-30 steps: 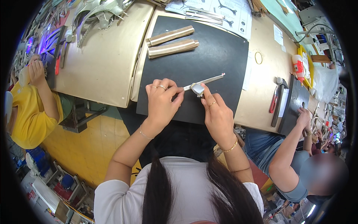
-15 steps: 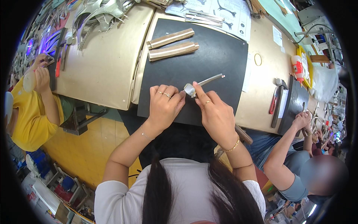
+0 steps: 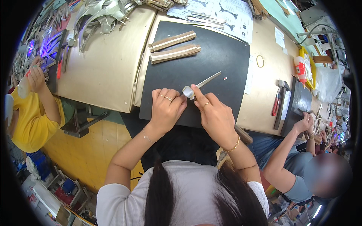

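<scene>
My left hand (image 3: 166,108) and my right hand (image 3: 217,118) meet above the black mat (image 3: 162,77). Between their fingertips is a small silvery piece with a rounded, shiny end (image 3: 187,91). A thin grey strip (image 3: 210,78) sticks out past my right index finger toward the far right; whether it is joined to the rounded piece is hidden. Both hands are closed in a pinch, the right index finger pressing along the piece. A tiny red-and-white scrap (image 3: 225,78) lies on the mat beyond the strip's tip. Two bundles of brown-and-white strips (image 3: 175,54) rest farther back.
Drawing sheets (image 3: 230,19) and thin metal strips (image 3: 205,20) lie behind the mat. Rightward are a rubber band (image 3: 260,61), red-handled pliers (image 3: 276,102) and a hammer (image 3: 280,107). Silvery curved parts (image 3: 102,17) are heaped at far left. People work on both sides.
Both hands and the silvery piece have shifted slightly. The strip's tip has moved left and away from the red-and-white scrap, which stays on the mat.
</scene>
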A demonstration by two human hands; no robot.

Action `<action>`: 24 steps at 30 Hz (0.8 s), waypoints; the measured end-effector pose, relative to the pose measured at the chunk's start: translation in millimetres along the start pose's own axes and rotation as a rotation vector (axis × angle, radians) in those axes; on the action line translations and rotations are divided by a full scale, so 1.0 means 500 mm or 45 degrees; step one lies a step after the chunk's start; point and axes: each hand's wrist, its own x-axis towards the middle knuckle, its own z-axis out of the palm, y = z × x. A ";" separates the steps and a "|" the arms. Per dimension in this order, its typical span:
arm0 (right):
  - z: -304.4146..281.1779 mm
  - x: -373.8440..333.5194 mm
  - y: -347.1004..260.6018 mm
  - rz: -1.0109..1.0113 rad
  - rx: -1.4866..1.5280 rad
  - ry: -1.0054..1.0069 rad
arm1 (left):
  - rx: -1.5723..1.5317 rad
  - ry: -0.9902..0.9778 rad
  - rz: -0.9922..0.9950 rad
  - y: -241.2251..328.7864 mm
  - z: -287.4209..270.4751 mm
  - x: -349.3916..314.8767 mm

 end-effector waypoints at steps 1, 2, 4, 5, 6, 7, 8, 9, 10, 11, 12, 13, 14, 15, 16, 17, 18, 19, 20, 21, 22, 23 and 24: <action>0.003 -0.002 -0.002 -0.014 0.085 0.095 | 0.010 0.005 0.005 0.000 0.000 -0.001; 0.005 -0.001 -0.002 -0.030 0.169 0.190 | 0.015 0.006 0.001 0.000 0.000 -0.001; 0.008 0.001 -0.002 0.006 0.033 0.012 | 0.017 0.005 -0.006 0.001 0.001 -0.002; 0.008 0.003 -0.002 0.033 -0.032 -0.100 | 0.013 0.004 -0.007 0.000 0.001 -0.002; 0.005 0.004 0.000 0.017 -0.009 -0.037 | 0.001 0.011 -0.003 0.000 0.001 -0.002; -0.001 0.007 0.005 0.007 0.015 0.001 | 0.011 0.010 0.002 -0.002 0.002 -0.001; -0.008 0.007 0.008 0.009 0.039 0.039 | 0.011 0.011 0.001 -0.001 0.001 -0.001; -0.015 0.006 0.012 0.027 0.104 0.128 | 0.004 0.019 -0.002 0.000 0.000 0.000; -0.023 0.004 0.016 0.054 0.165 0.220 | -0.011 0.018 -0.028 0.001 -0.001 0.000; -0.031 0.001 0.021 0.082 0.227 0.312 | -0.033 0.022 -0.055 0.004 -0.003 0.001; -0.038 0.000 0.026 0.075 0.289 0.412 | -0.058 0.025 -0.080 0.006 -0.005 0.003; -0.043 -0.003 0.032 0.113 0.284 0.417 | -0.080 0.000 -0.137 0.009 -0.007 0.005; -0.047 -0.006 0.037 0.150 0.280 0.422 | -0.106 -0.027 -0.196 0.013 -0.009 0.007; -0.049 -0.011 0.043 0.195 0.271 0.425 | -0.143 -0.036 -0.249 0.017 -0.010 0.010; -0.050 -0.016 0.047 0.225 0.291 0.424 | -0.123 -0.066 -0.307 0.020 -0.010 0.015; -0.050 -0.024 0.052 0.288 0.273 0.392 | -0.115 -0.075 -0.361 0.024 -0.008 0.019; -0.049 -0.033 0.058 0.352 0.249 0.358 | -0.106 -0.084 -0.415 0.028 -0.005 0.023; -0.048 -0.043 0.064 0.415 0.225 0.324 | -0.078 -0.120 -0.433 0.032 -0.003 0.026; -0.045 -0.051 0.073 0.401 0.208 0.360 | -0.051 -0.155 -0.450 0.036 0.000 0.028; -0.040 -0.058 0.082 0.385 0.191 0.399 | -0.023 -0.189 -0.466 0.038 0.002 0.030; -0.035 -0.065 0.092 0.382 0.179 0.424 | -0.032 -0.194 -0.460 0.039 0.004 0.032; -0.029 -0.072 0.101 0.375 0.142 0.442 | -0.041 -0.202 -0.454 0.040 0.005 0.034; -0.023 -0.078 0.109 0.382 0.110 0.447 | -0.053 -0.201 -0.444 0.040 0.005 0.036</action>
